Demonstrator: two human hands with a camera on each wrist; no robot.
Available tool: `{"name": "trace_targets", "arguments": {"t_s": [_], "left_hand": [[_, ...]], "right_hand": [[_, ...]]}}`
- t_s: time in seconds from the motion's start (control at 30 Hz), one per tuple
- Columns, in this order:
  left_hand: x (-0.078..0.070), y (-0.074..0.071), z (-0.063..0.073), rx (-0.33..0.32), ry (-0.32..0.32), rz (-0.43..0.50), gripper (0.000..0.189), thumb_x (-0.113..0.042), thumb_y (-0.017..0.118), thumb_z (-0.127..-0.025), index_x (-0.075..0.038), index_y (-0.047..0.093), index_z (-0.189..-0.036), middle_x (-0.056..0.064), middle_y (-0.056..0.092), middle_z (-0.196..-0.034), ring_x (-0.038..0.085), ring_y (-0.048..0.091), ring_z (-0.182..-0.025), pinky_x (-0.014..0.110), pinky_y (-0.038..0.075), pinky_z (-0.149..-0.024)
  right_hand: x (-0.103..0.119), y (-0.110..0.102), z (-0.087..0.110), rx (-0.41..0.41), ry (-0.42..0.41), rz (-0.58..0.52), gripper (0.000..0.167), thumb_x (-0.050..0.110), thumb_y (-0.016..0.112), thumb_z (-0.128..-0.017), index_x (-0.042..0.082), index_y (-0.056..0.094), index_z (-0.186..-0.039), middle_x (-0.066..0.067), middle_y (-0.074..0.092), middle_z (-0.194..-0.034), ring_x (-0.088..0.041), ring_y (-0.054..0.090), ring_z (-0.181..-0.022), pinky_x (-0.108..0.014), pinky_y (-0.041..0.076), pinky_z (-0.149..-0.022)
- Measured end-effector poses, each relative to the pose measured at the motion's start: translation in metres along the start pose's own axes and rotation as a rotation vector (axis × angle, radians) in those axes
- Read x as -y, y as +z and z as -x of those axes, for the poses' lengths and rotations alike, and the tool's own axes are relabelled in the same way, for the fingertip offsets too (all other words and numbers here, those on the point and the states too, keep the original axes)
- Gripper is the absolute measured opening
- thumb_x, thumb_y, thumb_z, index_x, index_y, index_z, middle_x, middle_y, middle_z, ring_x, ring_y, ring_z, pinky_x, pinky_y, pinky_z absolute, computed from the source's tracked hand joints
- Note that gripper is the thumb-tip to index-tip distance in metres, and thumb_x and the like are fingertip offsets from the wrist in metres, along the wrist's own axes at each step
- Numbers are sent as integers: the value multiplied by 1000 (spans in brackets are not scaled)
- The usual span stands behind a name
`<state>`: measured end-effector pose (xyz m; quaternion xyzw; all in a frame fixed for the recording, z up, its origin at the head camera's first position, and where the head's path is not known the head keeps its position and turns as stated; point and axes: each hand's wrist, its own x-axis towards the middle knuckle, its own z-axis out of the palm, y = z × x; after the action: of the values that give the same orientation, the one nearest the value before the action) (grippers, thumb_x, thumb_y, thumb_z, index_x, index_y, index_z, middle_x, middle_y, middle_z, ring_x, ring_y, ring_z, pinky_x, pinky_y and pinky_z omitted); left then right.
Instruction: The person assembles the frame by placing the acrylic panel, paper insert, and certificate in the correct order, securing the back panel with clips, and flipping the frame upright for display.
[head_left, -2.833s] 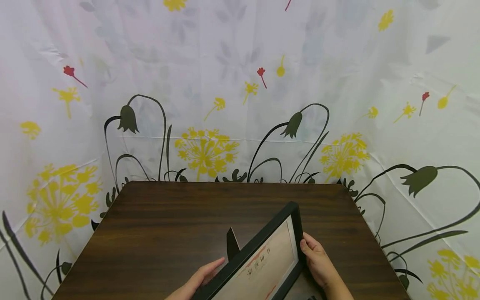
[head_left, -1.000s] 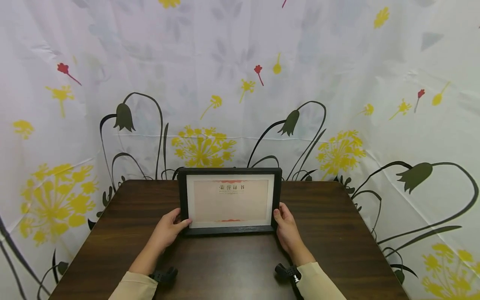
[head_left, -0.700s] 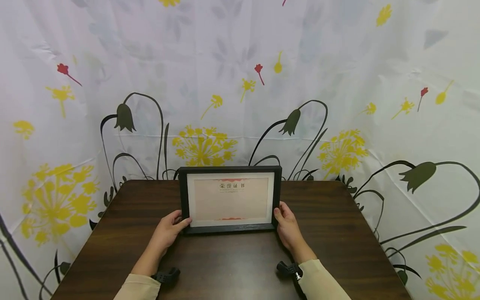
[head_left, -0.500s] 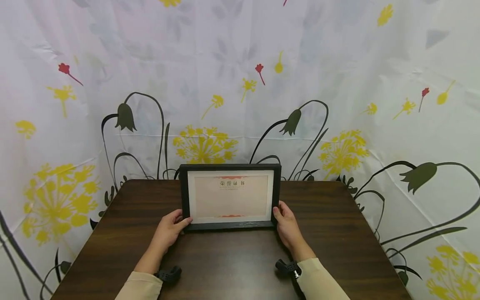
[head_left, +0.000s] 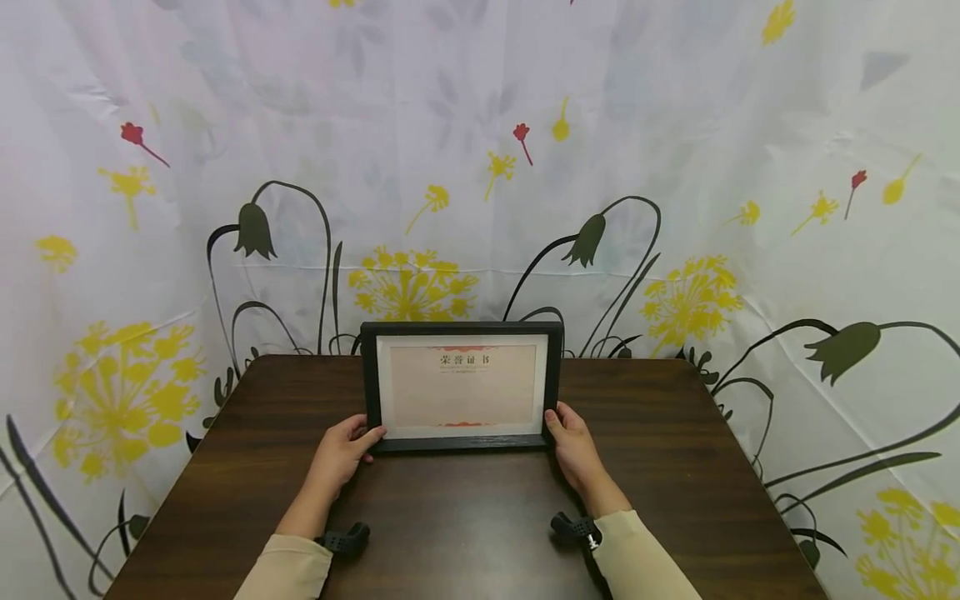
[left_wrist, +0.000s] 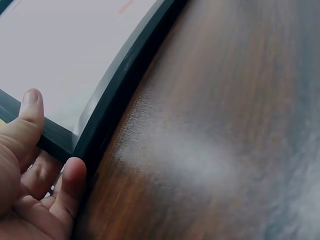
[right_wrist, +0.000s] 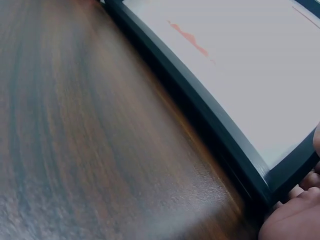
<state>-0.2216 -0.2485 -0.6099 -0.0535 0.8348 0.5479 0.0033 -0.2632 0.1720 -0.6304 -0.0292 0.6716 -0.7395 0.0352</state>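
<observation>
A black picture frame [head_left: 462, 444] with a white mat and a cream certificate [head_left: 463, 392] stands nearly upright on the far half of the table, its face toward me. My left hand [head_left: 341, 454] grips its lower left corner, thumb over the front edge and fingers behind. In the left wrist view the thumb [left_wrist: 31, 107] lies on the frame's black border, with a fingertip [left_wrist: 74, 175] at the corner. My right hand [head_left: 577, 450] holds the lower right side, thumb on the border. Only parts of its fingers [right_wrist: 295, 215] show in the right wrist view.
The dark wooden table [head_left: 465, 525] reaches back to a white curtain [head_left: 450, 125] printed with flowers. Both wrists carry black straps with small devices [head_left: 345, 540], below beige sleeves [head_left: 288, 567].
The frame was tilted at the table's near right, its back stand showing; both hands have since carried it to the far middle and turned it to face me. Lately it has shifted slightly farther back.
</observation>
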Motion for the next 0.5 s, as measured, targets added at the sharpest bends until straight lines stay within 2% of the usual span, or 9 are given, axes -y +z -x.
{"name": "trace_targets", "arguments": {"t_s": [0.3, 0.5], "left_hand": [[3, 0, 1, 26, -43, 31, 48, -31, 77, -104, 1, 67, -139, 21, 77, -125, 22, 71, -76, 30, 59, -73], [2, -1, -1, 26, -43, 26, 53, -33, 78, -103, 4, 66, -138, 24, 75, -128, 20, 73, -77, 28, 59, -76]], "right_hand": [[-1, 0, 0, 25, 34, 24, 36, 19, 50, -117, -3, 57, -145, -15, 63, -143, -19, 52, -134, -28, 43, -112], [0, 0, -1, 19, 12, -14, 36, 18, 51, -117, -5, 57, -145, -16, 61, -145, -19, 51, -135, -23, 44, -109]]}}
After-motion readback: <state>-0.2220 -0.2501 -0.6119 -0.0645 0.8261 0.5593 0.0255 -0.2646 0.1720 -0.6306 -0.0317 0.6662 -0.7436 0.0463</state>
